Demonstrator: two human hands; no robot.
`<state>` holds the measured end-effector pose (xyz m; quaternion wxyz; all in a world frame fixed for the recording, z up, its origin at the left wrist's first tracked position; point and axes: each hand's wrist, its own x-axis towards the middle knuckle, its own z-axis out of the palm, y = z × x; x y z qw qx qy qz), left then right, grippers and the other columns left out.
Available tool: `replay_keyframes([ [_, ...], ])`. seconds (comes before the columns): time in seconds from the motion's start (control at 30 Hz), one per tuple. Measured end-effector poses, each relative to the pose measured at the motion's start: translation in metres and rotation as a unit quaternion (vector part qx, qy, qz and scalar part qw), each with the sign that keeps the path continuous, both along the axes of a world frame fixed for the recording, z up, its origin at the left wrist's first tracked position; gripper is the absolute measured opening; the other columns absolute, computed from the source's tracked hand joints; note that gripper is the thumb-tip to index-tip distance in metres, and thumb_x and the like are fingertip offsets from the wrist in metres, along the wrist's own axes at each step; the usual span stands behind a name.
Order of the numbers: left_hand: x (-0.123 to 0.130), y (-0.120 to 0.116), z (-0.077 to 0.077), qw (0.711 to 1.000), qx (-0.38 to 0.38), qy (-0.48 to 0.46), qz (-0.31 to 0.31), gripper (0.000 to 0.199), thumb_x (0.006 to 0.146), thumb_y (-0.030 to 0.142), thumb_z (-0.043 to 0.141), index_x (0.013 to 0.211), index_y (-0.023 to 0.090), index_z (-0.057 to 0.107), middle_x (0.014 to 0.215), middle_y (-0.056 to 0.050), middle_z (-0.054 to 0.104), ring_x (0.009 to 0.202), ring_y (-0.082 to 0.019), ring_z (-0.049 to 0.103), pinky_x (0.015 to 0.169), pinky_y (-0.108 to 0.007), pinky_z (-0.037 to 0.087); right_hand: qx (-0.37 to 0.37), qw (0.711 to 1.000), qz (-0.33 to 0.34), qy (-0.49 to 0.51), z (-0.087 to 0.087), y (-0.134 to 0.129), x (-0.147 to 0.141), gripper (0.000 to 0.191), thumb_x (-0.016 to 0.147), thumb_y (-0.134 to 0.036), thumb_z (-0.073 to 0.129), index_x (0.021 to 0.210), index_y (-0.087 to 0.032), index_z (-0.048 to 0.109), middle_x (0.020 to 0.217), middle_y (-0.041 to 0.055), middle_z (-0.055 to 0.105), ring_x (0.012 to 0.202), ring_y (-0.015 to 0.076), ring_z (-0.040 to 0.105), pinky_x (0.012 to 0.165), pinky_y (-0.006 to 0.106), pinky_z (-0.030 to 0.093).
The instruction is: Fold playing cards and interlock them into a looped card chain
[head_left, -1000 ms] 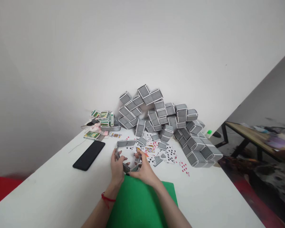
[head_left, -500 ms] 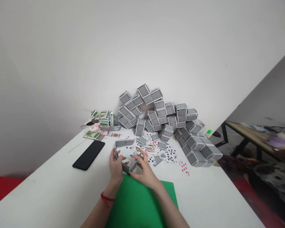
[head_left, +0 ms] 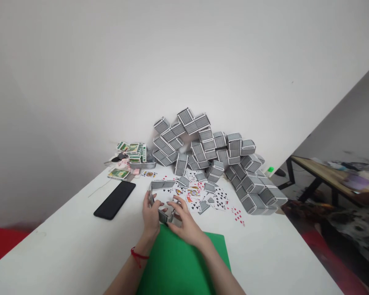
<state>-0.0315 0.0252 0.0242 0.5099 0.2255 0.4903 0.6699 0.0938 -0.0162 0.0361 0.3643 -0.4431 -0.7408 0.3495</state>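
A frame of folded playing cards [head_left: 163, 184], grey backs outward, stands on the white table just beyond a green mat [head_left: 181, 262]. My left hand [head_left: 150, 213] is closed round its left and near left sides, thumb inside. My right hand [head_left: 184, 221] grips its near right corner, the fingers over the card edge and the thumb low at the near side. Loose cards [head_left: 221, 198] lie scattered to the right, some face up. Behind them rises a structure of folded card blocks [head_left: 201, 151] by the wall.
A black phone [head_left: 115, 200] lies left of my left hand. Card boxes [head_left: 133, 148] are piled at the back left, with another box [head_left: 118, 173] in front. A green cap [head_left: 270, 169] shows behind the blocks. Another desk [head_left: 320, 170] stands at the right.
My right hand's fingers have shifted slightly left and inward, and the right side of the card frame has moved in with them. My left hand has barely moved.
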Motion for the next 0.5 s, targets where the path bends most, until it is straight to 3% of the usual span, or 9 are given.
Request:
replay_keyframes([
  [0.3,0.0005,0.0014,-0.0065,1.0,0.001,-0.002,-0.008,0.061,0.063,0.014,0.053,0.122,0.023,0.039,0.118,-0.009,0.045,0.061,-0.007,0.054,0.051,-0.023,0.051,0.012,0.998,0.021,-0.062,0.0038,-0.007,-0.0043,0.059,0.076,-0.005,0.045,0.128,-0.028,0.029,0.14,0.0053,0.009,0.125,0.0183,0.029,0.103,0.036,0.03],
  [0.5,0.0014,0.0017,-0.008,1.0,0.001,-0.01,-0.02,0.061,0.062,0.013,0.053,0.121,0.023,0.041,0.116,-0.008,0.048,0.062,-0.008,0.055,0.051,-0.02,0.048,0.036,0.996,0.018,-0.075,0.0048,-0.0076,-0.0036,0.055,0.077,-0.005,0.043,0.126,-0.026,0.032,0.136,0.0063,0.018,0.124,0.0182,0.031,0.102,0.034,0.031],
])
